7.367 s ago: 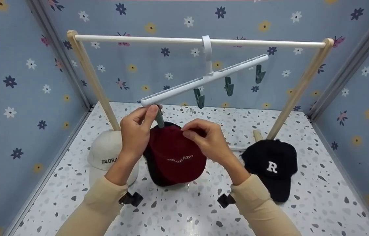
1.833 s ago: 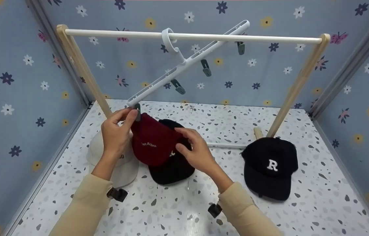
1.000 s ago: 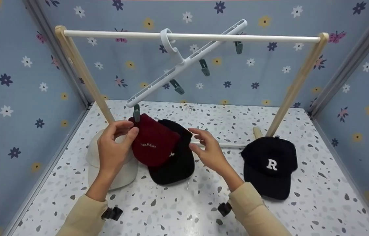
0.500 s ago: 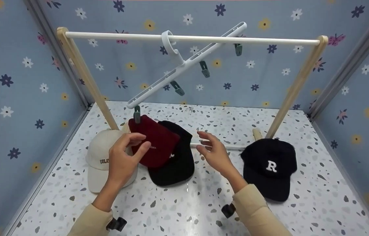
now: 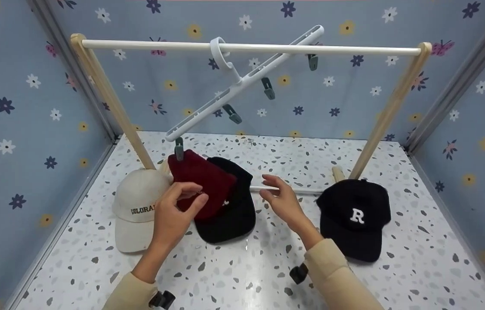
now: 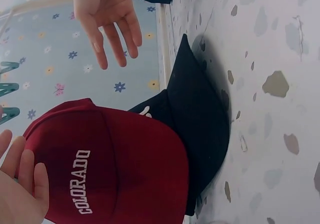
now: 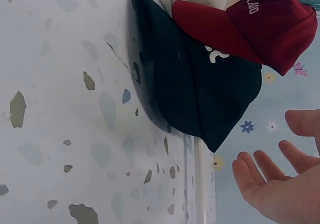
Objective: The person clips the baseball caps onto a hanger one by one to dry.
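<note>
A dark red COLORADO cap (image 5: 201, 170) hangs by its back edge from a green clip (image 5: 179, 149) at the low left end of the white hanger (image 5: 242, 84). In front of that cap my left hand (image 5: 173, 211) is held with relaxed fingers, gripping nothing; it covers part of the lettering. My right hand (image 5: 284, 202) hovers empty to the right, fingers loosely bent and apart from the caps. Behind and below the red one lies a black cap (image 5: 229, 228), its white letter partly hidden. Both wrist views show the red cap (image 6: 145, 154) overlapping the black cap (image 7: 172, 79).
The hanger hooks over a white rail (image 5: 332, 51) on wooden legs (image 5: 113, 101). Several other green clips (image 5: 269, 88) dangle from it. A cream cap (image 5: 132, 232) lies at left, and another black cap (image 5: 354, 232) with a white R at right. Flowered walls (image 5: 23, 172) surround the speckled surface.
The hanger has slid left along the rail and turned, and the red cap now hangs from its end clip. My left hand has let go and moved down and right; my right hand has drawn away.
</note>
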A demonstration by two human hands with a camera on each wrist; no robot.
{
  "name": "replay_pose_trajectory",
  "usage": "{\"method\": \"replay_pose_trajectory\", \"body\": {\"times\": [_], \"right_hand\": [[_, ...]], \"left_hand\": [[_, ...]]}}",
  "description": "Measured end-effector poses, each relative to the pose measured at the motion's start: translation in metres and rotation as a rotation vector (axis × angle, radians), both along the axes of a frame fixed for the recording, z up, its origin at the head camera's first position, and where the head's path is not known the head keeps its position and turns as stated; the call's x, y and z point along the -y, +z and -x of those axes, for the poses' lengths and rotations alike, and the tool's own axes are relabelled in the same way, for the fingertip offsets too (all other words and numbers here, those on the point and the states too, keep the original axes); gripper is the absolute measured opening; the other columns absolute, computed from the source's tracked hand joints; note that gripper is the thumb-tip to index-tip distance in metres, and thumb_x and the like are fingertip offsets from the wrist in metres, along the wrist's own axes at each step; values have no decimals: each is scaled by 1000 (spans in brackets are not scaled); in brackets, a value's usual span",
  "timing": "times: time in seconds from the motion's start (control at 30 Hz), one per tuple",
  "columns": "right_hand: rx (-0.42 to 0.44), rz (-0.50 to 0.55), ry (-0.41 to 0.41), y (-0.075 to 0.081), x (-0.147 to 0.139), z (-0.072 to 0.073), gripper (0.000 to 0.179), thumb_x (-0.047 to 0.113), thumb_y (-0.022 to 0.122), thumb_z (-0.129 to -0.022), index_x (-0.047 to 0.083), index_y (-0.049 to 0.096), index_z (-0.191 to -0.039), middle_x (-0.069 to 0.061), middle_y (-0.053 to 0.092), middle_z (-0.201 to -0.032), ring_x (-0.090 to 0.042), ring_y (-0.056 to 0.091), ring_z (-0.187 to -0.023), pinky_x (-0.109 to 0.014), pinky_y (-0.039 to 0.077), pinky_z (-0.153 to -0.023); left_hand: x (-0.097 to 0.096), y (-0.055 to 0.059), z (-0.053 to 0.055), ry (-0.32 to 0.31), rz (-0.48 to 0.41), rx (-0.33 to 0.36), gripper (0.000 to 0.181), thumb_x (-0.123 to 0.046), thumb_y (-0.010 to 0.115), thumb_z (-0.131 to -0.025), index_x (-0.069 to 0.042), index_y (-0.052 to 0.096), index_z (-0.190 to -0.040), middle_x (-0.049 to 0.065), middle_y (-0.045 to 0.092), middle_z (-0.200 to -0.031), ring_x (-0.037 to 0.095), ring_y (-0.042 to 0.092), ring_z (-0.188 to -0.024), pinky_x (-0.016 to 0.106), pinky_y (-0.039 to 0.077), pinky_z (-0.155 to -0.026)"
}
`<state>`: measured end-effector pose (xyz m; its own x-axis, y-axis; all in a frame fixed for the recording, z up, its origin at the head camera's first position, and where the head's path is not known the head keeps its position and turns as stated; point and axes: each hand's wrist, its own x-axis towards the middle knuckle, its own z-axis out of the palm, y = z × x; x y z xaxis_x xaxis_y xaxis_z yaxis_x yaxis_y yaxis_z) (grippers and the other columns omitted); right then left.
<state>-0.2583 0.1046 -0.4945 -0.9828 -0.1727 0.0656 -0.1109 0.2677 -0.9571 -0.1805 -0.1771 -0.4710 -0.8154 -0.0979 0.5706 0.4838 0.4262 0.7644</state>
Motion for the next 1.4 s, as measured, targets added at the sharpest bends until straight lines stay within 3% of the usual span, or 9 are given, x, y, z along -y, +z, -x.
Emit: {"method": "replay_pose_trajectory", "body": {"times": [0.23,0.43,0.7,1.07,1.3,1.4], "right_hand": [[75,8,-32,-13,3,4,49,11,67,-103,2,56,-150,-26,61,-145,-39,65,-128,-46,55,-102],[147,22,-49,-25,3,6,50,14,65,-104,2,54,-151,-26,61,-145,-31,68,-115,-43,55,-97],[181,57,-35,-30,8,7,53,12,64,-104,-3,51,-152,-30,58,-146,-37,64,-125,-45,56,-103],[241,36,-51,-42,21,5,55,16,66,-101,-1,52,-152,-26,62,-140,-34,69,-110,-41,57,-98],[286,112,-29,-46,28,3,55,11,63,-103,-4,47,-153,-28,64,-137,-31,68,-116,-43,57,-101],[322,165,-19,-46,30,3,55,11,62,-104,-5,45,-154,-29,64,-138,-28,69,-113,-40,58,-97]], "left_hand": [[-6,-7,0,-9,-17,24,21,-21,85,-94,-17,77,-113,-10,73,-111,10,67,-107,20,52,-98],[-10,-14,0,-8,-15,36,23,-23,85,-93,-15,77,-113,-11,73,-112,9,67,-107,21,53,-98],[-20,-30,-1,-35,-6,75,24,-25,86,-93,-17,77,-113,-12,72,-113,9,68,-107,26,55,-97],[-29,-53,-5,-64,-3,136,29,-29,86,-93,-13,77,-115,-13,72,-114,12,68,-108,32,56,-98],[-30,-62,-5,-70,3,169,28,-33,85,-94,-18,76,-116,-14,72,-114,10,68,-109,29,54,-99],[-29,-63,-5,-80,1,178,32,-34,84,-94,-14,76,-117,-11,72,-116,9,67,-110,28,54,-100]]}}
